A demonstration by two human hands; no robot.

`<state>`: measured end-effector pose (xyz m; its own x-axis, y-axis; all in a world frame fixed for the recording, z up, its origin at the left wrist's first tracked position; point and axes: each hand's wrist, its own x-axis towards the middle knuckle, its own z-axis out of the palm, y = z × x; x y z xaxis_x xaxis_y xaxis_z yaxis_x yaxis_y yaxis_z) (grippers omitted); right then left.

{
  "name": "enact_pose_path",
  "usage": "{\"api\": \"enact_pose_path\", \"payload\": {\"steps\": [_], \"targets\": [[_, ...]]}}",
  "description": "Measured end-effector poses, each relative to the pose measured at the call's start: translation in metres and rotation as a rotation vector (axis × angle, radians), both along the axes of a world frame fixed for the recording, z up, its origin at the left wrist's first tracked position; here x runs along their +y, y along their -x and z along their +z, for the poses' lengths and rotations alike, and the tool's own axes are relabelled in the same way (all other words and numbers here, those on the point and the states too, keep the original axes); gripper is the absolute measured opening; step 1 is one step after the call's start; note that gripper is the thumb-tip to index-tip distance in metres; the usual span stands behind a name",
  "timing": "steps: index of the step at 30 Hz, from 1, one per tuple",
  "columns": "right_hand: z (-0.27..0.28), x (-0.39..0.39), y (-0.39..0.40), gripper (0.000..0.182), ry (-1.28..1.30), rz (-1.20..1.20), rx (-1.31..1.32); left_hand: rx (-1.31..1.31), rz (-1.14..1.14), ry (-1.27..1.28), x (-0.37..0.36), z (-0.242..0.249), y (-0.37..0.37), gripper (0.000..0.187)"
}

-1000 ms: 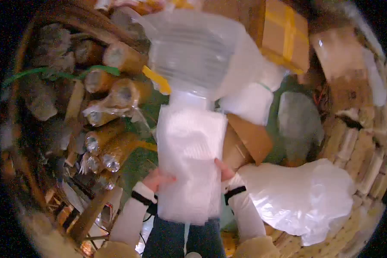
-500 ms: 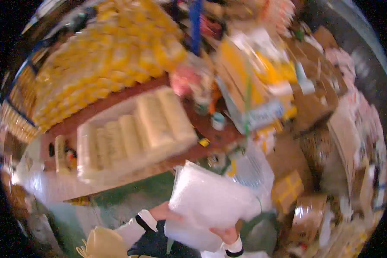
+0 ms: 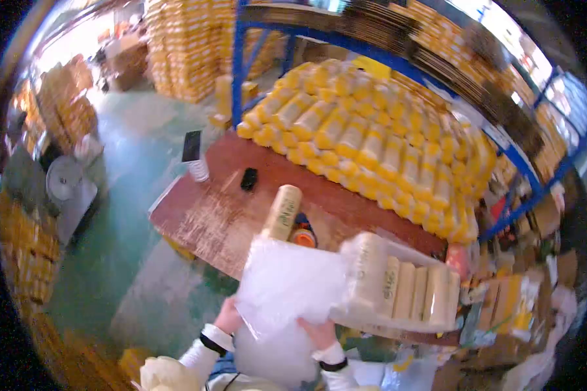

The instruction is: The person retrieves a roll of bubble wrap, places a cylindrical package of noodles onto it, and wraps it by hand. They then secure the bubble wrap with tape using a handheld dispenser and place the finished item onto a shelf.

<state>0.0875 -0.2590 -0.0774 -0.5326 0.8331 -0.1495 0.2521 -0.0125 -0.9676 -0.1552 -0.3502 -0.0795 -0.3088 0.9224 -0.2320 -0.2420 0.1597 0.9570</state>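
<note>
My left hand (image 3: 229, 315) grips the left edge of a white translucent sheet of packing plastic (image 3: 290, 277), which looks folded or bagged. My right hand (image 3: 317, 332) has its fingers closed on the lower right edge of the same sheet. More of the white plastic hangs below, in front of my body. Just beyond it, a wrapped beige roll (image 3: 284, 210) lies on the reddish table (image 3: 199, 212). An orange tape roll (image 3: 303, 238) with dark parts is beside that roll. To the right sits a clear-wrapped pack of beige rolls (image 3: 401, 290), close to the sheet's edge.
Yellow-ended rolls (image 3: 372, 146) are piled along the table's back under a blue rack (image 3: 388, 60). A black object (image 3: 249, 179) and a white cylindrical item (image 3: 199, 171) are near the left end. Opened cartons (image 3: 512, 306) crowd the right; a round-topped fan-like object (image 3: 65, 179) stands far left.
My view has swung left, bringing the table's left end and floor into sight. Both hands still hold the white plastic sheet, now in front of the single roll and beside the pack.
</note>
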Motion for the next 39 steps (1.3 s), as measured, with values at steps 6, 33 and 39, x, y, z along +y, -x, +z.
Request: {"api": "enact_pose_path", "payload": {"steps": [6,33,39], "targets": [[-0.004,0.046,0.151,0.029,0.015,-0.034,-0.096,-0.526,0.295,0.020,0.037,-0.022,0.132,0.022],[-0.055,0.267,0.287,0.041,0.095,-0.418,0.016,0.937,0.255,0.240,0.370,-0.111,0.311,0.049],[-0.061,0.301,0.366,0.036,0.224,-0.273,-0.173,0.836,0.215,0.349,0.309,-0.050,0.369,0.060]]}}
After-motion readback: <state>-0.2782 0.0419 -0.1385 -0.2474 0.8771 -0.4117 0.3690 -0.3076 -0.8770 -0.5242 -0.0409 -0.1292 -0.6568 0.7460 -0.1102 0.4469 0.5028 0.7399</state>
